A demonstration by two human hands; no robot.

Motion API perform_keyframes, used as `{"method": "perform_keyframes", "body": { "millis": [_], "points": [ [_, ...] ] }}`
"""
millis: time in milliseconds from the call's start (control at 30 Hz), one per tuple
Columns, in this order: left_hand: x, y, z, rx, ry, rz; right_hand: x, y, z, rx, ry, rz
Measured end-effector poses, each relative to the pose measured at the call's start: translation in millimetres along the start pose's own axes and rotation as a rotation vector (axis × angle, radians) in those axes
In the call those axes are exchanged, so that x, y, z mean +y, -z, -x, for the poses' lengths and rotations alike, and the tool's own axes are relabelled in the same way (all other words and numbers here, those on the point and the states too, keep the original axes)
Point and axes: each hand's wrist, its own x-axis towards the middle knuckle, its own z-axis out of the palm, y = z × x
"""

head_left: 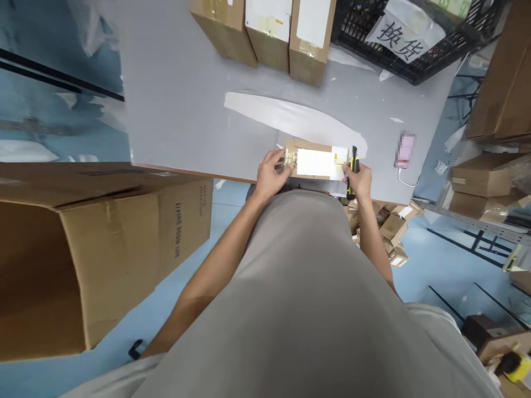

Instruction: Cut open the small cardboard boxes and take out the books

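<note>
A small cardboard box with a white label on top lies at the table's near edge, right in front of my body. Shiny tape covers its left end, where my left hand grips it with thumb and fingers. At the other end, my right hand has a yellow-and-black utility knife held upright in its fingers. The thumb of that hand also touches the box's right end. Whether the knife's blade is out, I cannot tell.
Taped cartons and a black plastic crate stand along the table's far side. A pink device with a white cord lies at right. A large open carton is at left; small boxes are piled below the table.
</note>
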Motion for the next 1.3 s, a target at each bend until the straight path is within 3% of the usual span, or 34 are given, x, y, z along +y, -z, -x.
{"method": "perform_keyframes", "body": {
  "millis": [133, 267, 467, 533, 767, 1300],
  "points": [
    [-20.8, -6.5, 0.7, -0.067, 0.042, 0.065, -5.1, 7.5, 1.1, 0.000, 0.081, 0.235],
    [-25.0, -7.5, 4.5, -0.062, 0.028, 0.074, -24.9, 10.7, 12.0, 0.020, 0.290, 0.410],
    [-16.8, -8.9, 10.1, -0.055, 0.026, 0.107, -82.3, -11.5, 29.6, -0.434, 0.602, 0.857],
    [-17.5, -9.2, 9.9, -0.069, 0.053, 0.133, -100.3, -22.8, 32.1, -0.527, 0.658, 0.987],
    [-23.4, -12.3, 5.3, -0.079, 0.059, 0.172, -132.9, -45.1, 34.0, -0.598, 0.717, 1.226],
    [-29.0, -13.7, 9.5, -0.081, 0.061, 0.224, -143.6, -53.7, 33.6, -0.604, 0.772, 1.296]
  ]
}}
